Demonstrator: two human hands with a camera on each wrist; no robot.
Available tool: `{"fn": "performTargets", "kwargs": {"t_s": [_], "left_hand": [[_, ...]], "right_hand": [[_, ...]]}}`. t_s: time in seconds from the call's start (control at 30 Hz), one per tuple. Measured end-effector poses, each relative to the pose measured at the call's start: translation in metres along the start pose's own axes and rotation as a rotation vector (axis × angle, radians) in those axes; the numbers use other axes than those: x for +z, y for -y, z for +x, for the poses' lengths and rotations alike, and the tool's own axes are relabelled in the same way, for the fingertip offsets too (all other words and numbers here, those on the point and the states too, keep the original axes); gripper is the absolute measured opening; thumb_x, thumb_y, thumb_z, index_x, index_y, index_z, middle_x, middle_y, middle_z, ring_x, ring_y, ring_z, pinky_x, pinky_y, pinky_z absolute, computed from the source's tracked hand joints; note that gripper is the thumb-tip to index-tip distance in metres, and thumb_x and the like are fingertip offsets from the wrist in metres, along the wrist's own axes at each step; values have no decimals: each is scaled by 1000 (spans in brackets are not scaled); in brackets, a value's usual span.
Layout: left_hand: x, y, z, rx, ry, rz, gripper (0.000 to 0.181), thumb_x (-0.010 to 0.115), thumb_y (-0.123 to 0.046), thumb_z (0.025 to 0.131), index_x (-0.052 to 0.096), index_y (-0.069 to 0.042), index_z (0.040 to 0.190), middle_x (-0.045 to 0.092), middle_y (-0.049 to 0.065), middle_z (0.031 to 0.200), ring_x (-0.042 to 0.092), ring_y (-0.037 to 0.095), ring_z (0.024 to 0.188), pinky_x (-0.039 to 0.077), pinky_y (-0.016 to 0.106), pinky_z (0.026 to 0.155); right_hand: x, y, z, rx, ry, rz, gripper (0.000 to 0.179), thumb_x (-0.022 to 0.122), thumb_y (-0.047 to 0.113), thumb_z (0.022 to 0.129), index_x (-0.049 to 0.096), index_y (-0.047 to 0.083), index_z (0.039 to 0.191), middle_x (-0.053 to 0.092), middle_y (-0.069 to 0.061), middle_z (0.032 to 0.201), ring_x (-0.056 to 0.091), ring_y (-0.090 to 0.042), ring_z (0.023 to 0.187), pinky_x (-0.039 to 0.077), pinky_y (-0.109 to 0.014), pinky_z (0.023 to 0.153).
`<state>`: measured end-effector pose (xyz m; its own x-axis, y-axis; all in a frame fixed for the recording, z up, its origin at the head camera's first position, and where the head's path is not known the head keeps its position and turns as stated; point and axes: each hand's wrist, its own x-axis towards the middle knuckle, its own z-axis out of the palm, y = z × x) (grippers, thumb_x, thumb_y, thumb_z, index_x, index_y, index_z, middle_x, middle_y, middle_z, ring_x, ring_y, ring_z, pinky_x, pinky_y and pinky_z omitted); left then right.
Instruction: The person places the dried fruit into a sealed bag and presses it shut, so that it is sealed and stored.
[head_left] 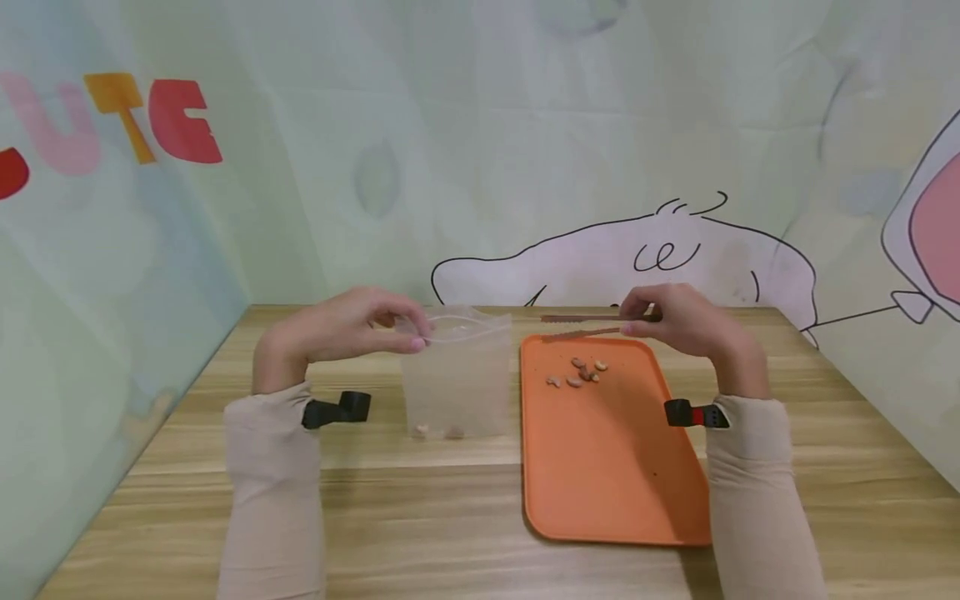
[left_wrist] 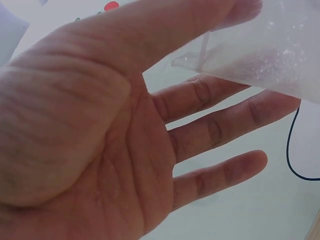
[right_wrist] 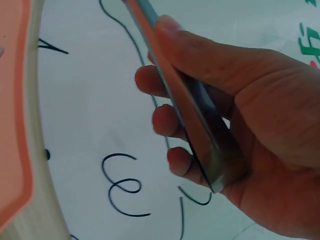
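Note:
My left hand pinches the top left corner of a clear zip bag between thumb and fingers. The bag hangs upright with its mouth at the top, and a few nuts show at its bottom. In the left wrist view the other fingers stretch out behind the plastic. My right hand grips metal tongs, which point left over the far end of the orange tray; their arms stand apart with nothing between the tips. Several nuts lie on the tray's far part.
Both the bag and the tray are on a wood-grain table, the tray to the right of the bag. A pale printed curtain stands behind the table. Black wrist cameras sit on both sleeves.

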<state>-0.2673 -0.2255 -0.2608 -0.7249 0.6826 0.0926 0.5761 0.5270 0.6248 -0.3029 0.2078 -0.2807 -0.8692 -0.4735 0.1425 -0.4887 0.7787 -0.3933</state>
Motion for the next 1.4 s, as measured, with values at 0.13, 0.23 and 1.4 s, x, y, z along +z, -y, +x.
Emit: {"fn": "performTargets", "kwargs": {"t_s": [0.13,0.23,1.4], "left_hand": [[0,1,0,7,5,1,12,68,-24,98,71,-17,107,69,-4,103,61,18,94,49,42,85],[-1,2,0,4,7,5,11,68,-25,97,71,-17,106,69,-5,102,61,18,93,49,43,85],[0,2,0,-4,27,-5,14,68,-25,98,72,-17,108,69,-4,102,61,19,97,48,42,86]], "right_hand": [[9,-13,4,4,121,16,8,72,20,95,70,13,98,66,0,92,60,-18,84,49,-37,74],[14,-20,7,12,190,15,6,72,20,94,70,14,93,64,1,88,56,-18,79,46,-35,70],[-3,6,0,-219,-141,49,10,73,7,92,68,15,89,63,6,85,58,-13,78,47,-27,67]]}}
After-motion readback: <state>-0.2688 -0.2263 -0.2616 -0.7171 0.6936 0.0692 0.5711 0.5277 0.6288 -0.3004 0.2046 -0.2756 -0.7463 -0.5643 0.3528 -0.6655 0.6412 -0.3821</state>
